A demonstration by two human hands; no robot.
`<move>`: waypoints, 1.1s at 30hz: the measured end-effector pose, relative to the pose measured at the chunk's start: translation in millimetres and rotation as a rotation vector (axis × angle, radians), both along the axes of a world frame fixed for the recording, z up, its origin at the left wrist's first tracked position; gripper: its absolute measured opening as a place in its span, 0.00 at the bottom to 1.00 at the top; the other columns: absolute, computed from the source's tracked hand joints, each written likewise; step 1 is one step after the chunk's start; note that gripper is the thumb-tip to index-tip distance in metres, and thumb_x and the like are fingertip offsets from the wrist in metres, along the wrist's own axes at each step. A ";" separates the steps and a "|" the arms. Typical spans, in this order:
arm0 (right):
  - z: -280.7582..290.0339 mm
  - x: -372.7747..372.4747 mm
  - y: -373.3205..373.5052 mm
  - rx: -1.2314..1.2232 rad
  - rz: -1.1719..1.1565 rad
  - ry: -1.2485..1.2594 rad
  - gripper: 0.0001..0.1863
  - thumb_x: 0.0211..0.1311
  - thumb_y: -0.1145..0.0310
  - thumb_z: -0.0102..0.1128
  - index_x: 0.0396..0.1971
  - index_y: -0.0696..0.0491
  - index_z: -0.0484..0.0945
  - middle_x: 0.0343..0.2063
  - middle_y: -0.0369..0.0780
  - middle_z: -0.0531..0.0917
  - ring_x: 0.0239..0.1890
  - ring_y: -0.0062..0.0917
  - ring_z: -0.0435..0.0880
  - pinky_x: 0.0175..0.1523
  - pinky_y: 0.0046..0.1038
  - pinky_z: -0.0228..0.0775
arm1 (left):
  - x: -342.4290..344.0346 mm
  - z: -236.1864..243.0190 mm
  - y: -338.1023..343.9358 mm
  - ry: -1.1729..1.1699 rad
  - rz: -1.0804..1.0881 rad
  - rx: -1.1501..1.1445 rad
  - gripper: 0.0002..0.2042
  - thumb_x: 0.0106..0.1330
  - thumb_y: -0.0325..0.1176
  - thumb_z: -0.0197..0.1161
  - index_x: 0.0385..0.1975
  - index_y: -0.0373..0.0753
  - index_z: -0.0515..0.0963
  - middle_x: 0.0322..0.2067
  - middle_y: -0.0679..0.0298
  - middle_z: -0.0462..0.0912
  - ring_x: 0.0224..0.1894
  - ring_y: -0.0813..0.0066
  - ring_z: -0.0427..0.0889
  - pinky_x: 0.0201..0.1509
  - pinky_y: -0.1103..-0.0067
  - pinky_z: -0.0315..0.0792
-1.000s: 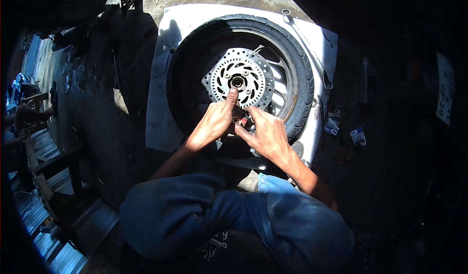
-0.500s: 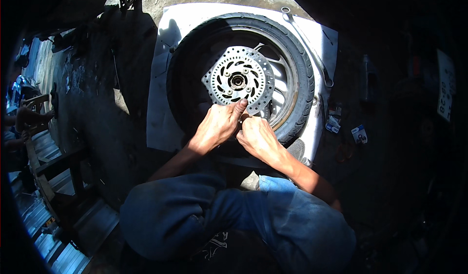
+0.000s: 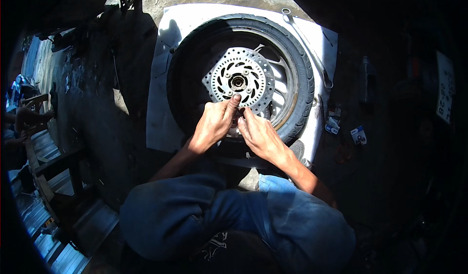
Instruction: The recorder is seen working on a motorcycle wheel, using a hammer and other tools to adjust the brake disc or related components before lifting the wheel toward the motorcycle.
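Observation:
A motorcycle wheel with a black tyre (image 3: 303,74) lies flat before me, its perforated brake disc (image 3: 268,86) facing up. At the disc's centre is the round hub opening (image 3: 238,82). Over the near edge of the disc, my left hand (image 3: 213,121) is closed with its thumb stretched toward the hub. Close beside it, my right hand (image 3: 262,135) has its fingers drawn together, thumb and fingertips meeting the left hand's. Something small and dark seems pinched between the hands. The fingers hide most of it, so its kind cannot be made out.
A white sheet (image 3: 157,113) lies under the wheel. On its right edge rests a long ring spanner (image 3: 308,47). Farther right are small packets (image 3: 359,136) and a bottle (image 3: 367,81). At the left stands a wooden frame (image 3: 41,176), near another person's limb (image 3: 30,118).
My right hand has opened out a little from a tighter curl, its fingers now pointing up toward the disc. My left hand has shifted slightly left and toward me.

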State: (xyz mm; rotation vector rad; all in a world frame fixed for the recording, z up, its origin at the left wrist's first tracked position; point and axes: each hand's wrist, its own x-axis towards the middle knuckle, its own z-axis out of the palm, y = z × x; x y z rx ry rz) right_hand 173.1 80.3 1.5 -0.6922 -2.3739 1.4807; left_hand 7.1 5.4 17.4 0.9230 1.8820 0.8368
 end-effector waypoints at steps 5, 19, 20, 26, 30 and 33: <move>-5.1 -5.5 -8.6 -0.039 -0.103 0.040 0.12 0.78 0.70 0.51 0.50 0.65 0.70 0.30 0.57 0.81 0.32 0.56 0.83 0.36 0.48 0.75 | 3.9 -8.4 -1.3 0.033 0.083 0.075 0.32 0.80 0.57 0.52 0.31 0.27 0.83 0.14 0.54 0.77 0.19 0.73 0.82 0.24 0.70 0.72; 0.5 -16.3 -20.7 -0.243 -0.343 0.132 0.15 0.81 0.63 0.52 0.52 0.61 0.73 0.23 0.47 0.82 0.25 0.30 0.86 0.32 0.35 0.74 | 18.6 -36.4 -4.5 -0.500 0.439 0.505 0.15 0.79 0.44 0.60 0.41 0.38 0.70 0.22 0.68 0.79 0.15 0.89 0.71 0.16 0.88 0.63; 2.1 -16.2 -23.8 -0.331 -0.325 0.130 0.16 0.82 0.61 0.51 0.52 0.61 0.72 0.25 0.46 0.83 0.26 0.27 0.84 0.33 0.33 0.74 | 23.2 -43.9 -5.2 -0.482 0.493 0.523 0.17 0.80 0.49 0.57 0.45 0.39 0.70 0.24 0.66 0.81 0.13 0.87 0.71 0.12 0.87 0.61; 27.8 -20.3 -13.9 -0.595 -0.345 -0.094 0.14 0.76 0.68 0.59 0.50 0.62 0.69 0.27 0.50 0.85 0.29 0.26 0.88 0.34 0.33 0.78 | 24.7 -50.6 -11.8 -0.604 0.458 0.105 0.29 0.81 0.63 0.40 0.44 0.40 0.76 0.29 0.69 0.79 0.27 0.86 0.77 0.30 0.86 0.72; 41.6 0.0 2.6 -0.374 -0.291 -0.086 0.18 0.67 0.71 0.64 0.50 0.62 0.70 0.33 0.54 0.87 0.35 0.37 0.92 0.40 0.36 0.81 | 30.4 -42.6 -8.1 -0.384 0.150 0.109 0.32 0.83 0.61 0.37 0.52 0.36 0.77 0.43 0.61 0.82 0.45 0.79 0.78 0.53 0.79 0.74; 39.9 5.5 13.0 -0.037 -0.233 -0.127 0.19 0.68 0.71 0.62 0.53 0.63 0.68 0.31 0.53 0.86 0.33 0.50 0.89 0.36 0.43 0.80 | 48.6 -28.7 -4.1 -0.756 0.166 0.149 0.37 0.82 0.63 0.33 0.65 0.32 0.71 0.56 0.53 0.80 0.58 0.66 0.80 0.65 0.72 0.72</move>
